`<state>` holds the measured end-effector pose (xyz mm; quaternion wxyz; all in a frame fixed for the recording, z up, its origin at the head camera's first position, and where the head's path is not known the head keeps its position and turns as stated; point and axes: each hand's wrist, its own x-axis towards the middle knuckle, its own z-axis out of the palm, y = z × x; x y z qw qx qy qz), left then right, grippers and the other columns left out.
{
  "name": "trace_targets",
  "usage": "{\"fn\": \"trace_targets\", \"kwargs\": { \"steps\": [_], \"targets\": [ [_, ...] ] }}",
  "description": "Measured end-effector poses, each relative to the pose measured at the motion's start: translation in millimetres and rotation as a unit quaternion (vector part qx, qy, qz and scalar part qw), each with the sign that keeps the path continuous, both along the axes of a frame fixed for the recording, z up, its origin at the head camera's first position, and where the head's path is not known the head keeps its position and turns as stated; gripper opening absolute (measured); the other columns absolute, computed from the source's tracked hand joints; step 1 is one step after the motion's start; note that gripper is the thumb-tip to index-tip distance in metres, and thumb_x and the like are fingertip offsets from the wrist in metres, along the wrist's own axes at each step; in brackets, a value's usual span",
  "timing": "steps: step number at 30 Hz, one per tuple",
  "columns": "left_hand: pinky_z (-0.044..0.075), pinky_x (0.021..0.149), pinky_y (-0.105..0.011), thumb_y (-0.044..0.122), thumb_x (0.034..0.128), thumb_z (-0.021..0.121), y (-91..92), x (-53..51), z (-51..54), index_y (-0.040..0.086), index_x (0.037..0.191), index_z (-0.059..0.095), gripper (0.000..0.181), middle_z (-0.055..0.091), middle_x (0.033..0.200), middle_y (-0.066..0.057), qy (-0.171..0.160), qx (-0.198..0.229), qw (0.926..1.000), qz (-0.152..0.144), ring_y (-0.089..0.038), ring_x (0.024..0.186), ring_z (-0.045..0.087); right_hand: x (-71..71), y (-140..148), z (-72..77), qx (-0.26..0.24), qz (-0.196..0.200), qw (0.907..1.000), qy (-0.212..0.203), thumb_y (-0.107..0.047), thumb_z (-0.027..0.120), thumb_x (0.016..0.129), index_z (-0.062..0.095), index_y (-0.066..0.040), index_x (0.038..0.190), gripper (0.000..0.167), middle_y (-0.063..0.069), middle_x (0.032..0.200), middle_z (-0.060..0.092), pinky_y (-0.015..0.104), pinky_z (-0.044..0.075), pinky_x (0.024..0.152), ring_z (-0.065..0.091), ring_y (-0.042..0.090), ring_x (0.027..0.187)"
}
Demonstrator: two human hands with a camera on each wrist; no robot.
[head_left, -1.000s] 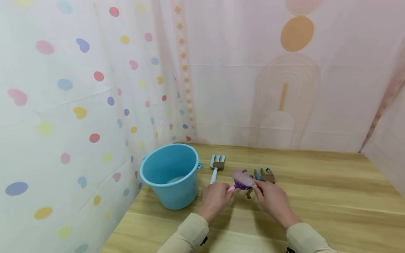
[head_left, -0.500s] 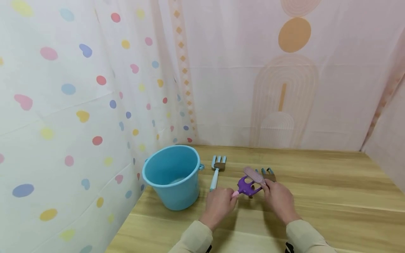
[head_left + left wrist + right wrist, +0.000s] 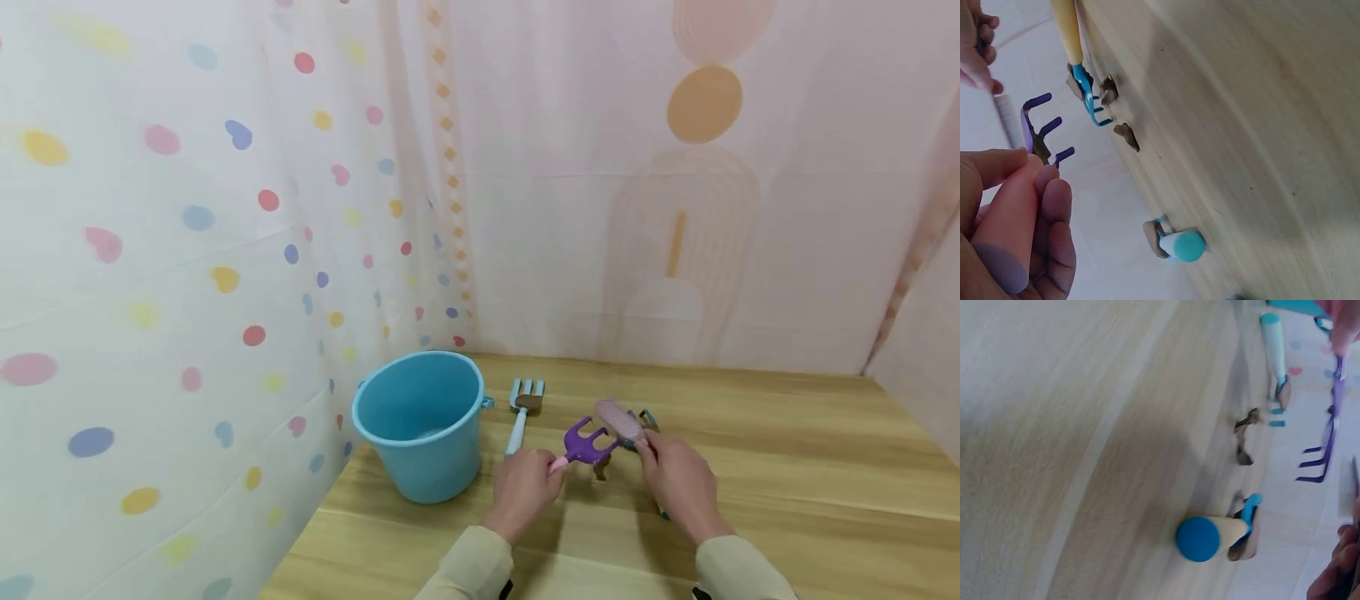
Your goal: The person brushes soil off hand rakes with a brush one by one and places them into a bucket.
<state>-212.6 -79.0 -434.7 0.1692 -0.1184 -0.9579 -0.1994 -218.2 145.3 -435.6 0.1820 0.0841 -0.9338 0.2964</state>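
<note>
My left hand [image 3: 527,487] grips the pink handle [image 3: 1010,225] of a small purple hand rake [image 3: 583,447], its tines pointing away to the right. In my right hand [image 3: 681,482] is a pale lilac brush [image 3: 619,419], held over the table just beyond the tines. Whether brush and tines touch, I cannot tell. Some brown matter clings to the purple rake head in the left wrist view. Brown clumps [image 3: 1127,135] lie on the wood below. A blue rake with a yellow handle [image 3: 1067,31] lies under my right hand, partly hidden, with brown matter on its head.
To the left stands a light blue bucket [image 3: 431,471]. Between it and my hands lies a pale blue hand rake [image 3: 518,429], brown matter on its tines. Patterned curtains [image 3: 555,250] hang behind and left of the wooden table [image 3: 810,467].
The brush has moved right, off the purple rake's head and out past its tines. My left hand has come slightly lower and nearer with the rake. The head view has shifted a little.
</note>
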Motion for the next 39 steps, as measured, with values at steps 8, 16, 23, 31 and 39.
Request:
{"fn": "trace_targets", "kwargs": {
  "steps": [8, 16, 23, 31, 39],
  "targets": [
    [0.041, 0.053, -0.032, 0.034, 0.0937, 0.067, 1.7, -12.8, 1.4, 0.018, 0.068, 0.07, 0.03, 0.051, 0.054, 0.011, -0.028, 0.031, 0.9982, 0.042, -0.01, 0.053, 0.049, 9.8, -14.0, -8.5, 0.013, 0.051, 0.9981, 0.031, -0.018, 0.064, 0.097, 0.07, -0.001, 0.118, 0.027, 0.016, 0.097, 0.071, 0.048, 0.052, 0.067, 0.067, 0.029, 0.078],
    [0.04, 0.052, -0.03, 0.033, 0.0918, 0.069, 6.2, -9.1, -0.6, 0.017, 0.08, 0.077, 0.022, 0.054, 0.056, 0.012, -0.036, 0.045, 0.9977, 0.035, -0.008, 0.053, 0.05, 8.8, 5.4, -17.7, -0.019, -0.033, 0.9992, 0.013, -0.019, 0.058, 0.1, 0.066, 0.005, 0.12, 0.032, 0.026, 0.099, 0.069, 0.056, 0.049, 0.063, 0.066, 0.043, 0.08],
    [0.042, 0.053, -0.03, 0.035, 0.0966, 0.064, 4.8, -7.9, -7.7, 0.013, 0.09, 0.077, 0.026, 0.059, 0.062, 0.011, -0.088, 0.156, 0.9836, 0.024, -0.007, 0.055, 0.053, 9.8, 21.1, -12.2, -0.051, -0.067, 0.9965, 0.003, -0.021, 0.052, 0.103, 0.063, 0.007, 0.124, 0.037, 0.026, 0.102, 0.069, 0.056, 0.05, 0.066, 0.067, 0.041, 0.082],
    [0.045, 0.053, -0.029, 0.034, 0.0989, 0.061, 2.2, -9.2, -3.4, 0.007, 0.088, 0.073, 0.032, 0.062, 0.063, 0.0, -0.175, 0.334, 0.9261, -0.016, -0.013, 0.052, 0.059, 11.7, 20.5, -3.1, -0.063, -0.056, 0.9964, -0.002, -0.023, 0.051, 0.104, 0.061, 0.006, 0.127, 0.039, 0.021, 0.097, 0.07, 0.049, 0.049, 0.063, 0.063, 0.029, 0.073],
    [0.044, 0.052, -0.032, 0.03, 0.1014, 0.057, -4.6, -11.0, -5.5, 0.004, 0.078, 0.066, 0.036, 0.061, 0.071, -0.01, -0.215, 0.387, 0.8961, -0.033, -0.016, 0.054, 0.054, 13.6, 14.7, -5.2, -0.067, -0.055, 0.9962, -0.013, -0.02, 0.054, 0.102, 0.065, 0.003, 0.118, 0.031, 0.013, 0.083, 0.065, 0.038, 0.041, 0.054, 0.055, 0.025, 0.065]
  ]
}}
